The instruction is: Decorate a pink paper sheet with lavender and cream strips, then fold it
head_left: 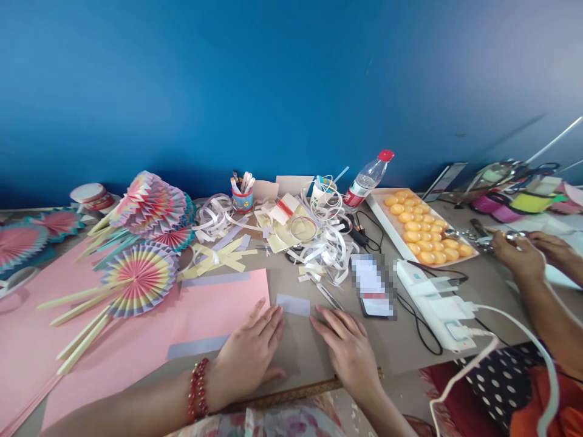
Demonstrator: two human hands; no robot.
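My left hand (250,343) lies flat with its fingers stretched out, over the lower right corner of a pink paper sheet (218,303). Lavender strips run along that sheet's top and bottom edges. A short loose lavender paper strip (293,304) rests on the table between my hands. My right hand (348,343) is open, palm down, its fingertips by the strip's right end. Just beyond those fingers lies a slim cutter-like tool (328,295), partly hidden. I see nothing held in either hand.
Folded paper fans (136,279) lie at left on larger pink sheets. Paper scraps (325,258), a pen cup (242,199) and a bottle (367,182) line the back. To the right are a phone (371,285), a power strip (432,309), a tray of orange balls (376,203) and another person's hands (519,255).
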